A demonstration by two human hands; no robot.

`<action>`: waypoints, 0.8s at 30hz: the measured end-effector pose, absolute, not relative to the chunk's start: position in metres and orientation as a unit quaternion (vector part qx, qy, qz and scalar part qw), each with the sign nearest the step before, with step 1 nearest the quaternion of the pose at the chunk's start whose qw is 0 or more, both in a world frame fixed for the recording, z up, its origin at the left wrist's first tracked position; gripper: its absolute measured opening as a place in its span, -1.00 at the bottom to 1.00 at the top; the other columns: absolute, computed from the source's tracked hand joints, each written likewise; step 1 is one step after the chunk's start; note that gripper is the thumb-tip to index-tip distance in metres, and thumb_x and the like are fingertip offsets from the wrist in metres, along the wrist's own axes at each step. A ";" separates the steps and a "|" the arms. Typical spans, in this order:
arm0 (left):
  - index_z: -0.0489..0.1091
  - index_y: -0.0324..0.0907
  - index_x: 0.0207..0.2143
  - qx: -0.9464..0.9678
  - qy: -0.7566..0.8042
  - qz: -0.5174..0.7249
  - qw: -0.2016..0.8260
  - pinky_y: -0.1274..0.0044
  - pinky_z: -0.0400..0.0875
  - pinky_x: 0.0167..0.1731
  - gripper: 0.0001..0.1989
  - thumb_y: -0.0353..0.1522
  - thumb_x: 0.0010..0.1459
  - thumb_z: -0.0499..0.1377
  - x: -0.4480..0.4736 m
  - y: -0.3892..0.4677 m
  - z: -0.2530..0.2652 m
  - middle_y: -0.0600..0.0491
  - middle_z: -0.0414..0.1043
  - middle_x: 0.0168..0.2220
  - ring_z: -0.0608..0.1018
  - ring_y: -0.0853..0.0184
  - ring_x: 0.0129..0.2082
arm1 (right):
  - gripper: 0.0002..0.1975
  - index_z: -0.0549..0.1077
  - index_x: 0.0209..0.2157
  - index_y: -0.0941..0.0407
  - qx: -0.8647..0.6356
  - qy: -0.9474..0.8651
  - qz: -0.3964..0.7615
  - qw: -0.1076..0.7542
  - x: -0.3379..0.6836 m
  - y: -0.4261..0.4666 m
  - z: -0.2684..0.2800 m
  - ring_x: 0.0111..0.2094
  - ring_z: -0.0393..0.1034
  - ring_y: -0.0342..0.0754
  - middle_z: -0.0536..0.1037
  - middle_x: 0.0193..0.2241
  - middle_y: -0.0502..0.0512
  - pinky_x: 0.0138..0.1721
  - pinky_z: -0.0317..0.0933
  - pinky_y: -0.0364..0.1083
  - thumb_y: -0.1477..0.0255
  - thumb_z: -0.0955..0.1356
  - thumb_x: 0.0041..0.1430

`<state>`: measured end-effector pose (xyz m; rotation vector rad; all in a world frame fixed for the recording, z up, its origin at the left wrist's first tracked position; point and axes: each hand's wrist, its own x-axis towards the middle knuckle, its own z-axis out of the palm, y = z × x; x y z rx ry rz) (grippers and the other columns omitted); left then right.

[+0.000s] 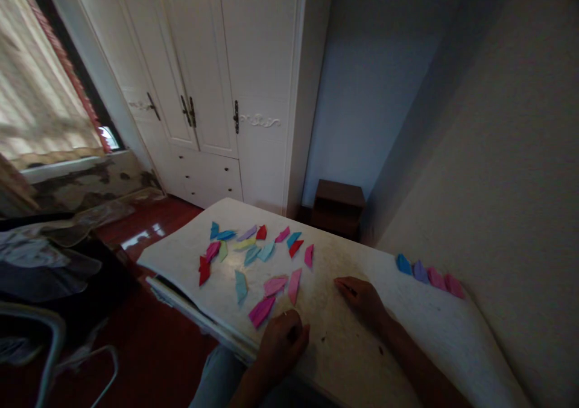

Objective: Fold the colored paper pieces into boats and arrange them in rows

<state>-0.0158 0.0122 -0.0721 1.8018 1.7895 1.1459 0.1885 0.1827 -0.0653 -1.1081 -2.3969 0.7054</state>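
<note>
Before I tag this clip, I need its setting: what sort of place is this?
Probably a bedroom, or a similar room in a home: a tall white wardrobe, a curtain and a small brown cabinet suggest it.

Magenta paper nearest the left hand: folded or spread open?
Folded: the magenta paper beside the left hand lies as a compact strip with slanted ends, not an open sheet. Individual creases are too blurred to tell.
</note>
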 end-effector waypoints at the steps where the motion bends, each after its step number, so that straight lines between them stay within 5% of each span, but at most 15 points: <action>1: 0.16 -0.16 -0.60 0.633 0.631 0.410 0.182 0.56 0.11 -0.54 -0.71 -0.31 0.17 0.07 -0.016 0.012 -0.071 0.12 0.24 -0.60 0.29 0.44 -0.59 | -0.57 0.57 -0.16 0.05 -0.394 -0.861 0.251 0.199 0.189 0.183 -0.066 -0.12 0.47 0.04 0.60 -0.15 0.12 -0.03 0.28 0.01 0.17 0.16 0.27; 10: 0.09 -0.15 -0.62 0.562 0.592 0.497 0.295 0.59 0.11 -0.58 -0.62 -0.17 0.13 0.12 -0.027 0.012 -0.053 0.16 0.15 -0.62 0.23 0.47 -0.60 | -0.46 0.48 -0.53 0.07 -0.369 -0.879 0.211 0.218 0.188 0.173 -0.063 -0.48 0.42 -0.04 0.53 -0.54 0.06 -0.39 0.24 -0.12 0.04 0.14 0.28; 15: 0.14 -0.15 -0.60 0.547 0.636 0.504 0.204 0.59 0.16 -0.52 -0.65 -0.19 0.16 0.08 -0.081 0.020 -0.025 0.14 0.22 -0.59 0.29 0.44 -0.56 | -0.37 0.25 -0.72 0.07 -0.374 -0.886 0.182 0.206 0.186 0.167 -0.067 -0.63 0.28 -0.08 0.35 -0.71 0.01 -0.52 0.07 -0.12 -0.03 0.09 0.26; 20: 0.32 -0.19 -0.36 0.490 0.775 0.392 0.080 0.57 0.24 -0.42 -0.85 -0.28 0.15 0.14 -0.145 0.043 -0.008 0.07 0.42 -0.40 0.44 0.37 -0.44 | -0.36 0.23 -0.74 0.07 -0.379 -0.888 0.188 0.182 0.185 0.165 -0.067 -0.63 0.30 -0.06 0.36 -0.72 0.03 -0.52 0.06 -0.12 -0.04 0.08 0.24; 24: 0.36 -0.24 -0.06 0.491 0.828 0.258 0.086 0.53 0.32 -0.28 -0.67 -0.27 0.16 0.17 -0.162 0.063 -0.012 -0.07 0.48 -0.18 0.53 0.27 -0.20 | -0.35 0.22 -0.76 0.09 -0.375 -0.895 0.173 0.170 0.183 0.165 -0.065 -0.65 0.26 -0.10 0.31 -0.73 0.00 -0.52 0.03 -0.14 -0.01 0.07 0.25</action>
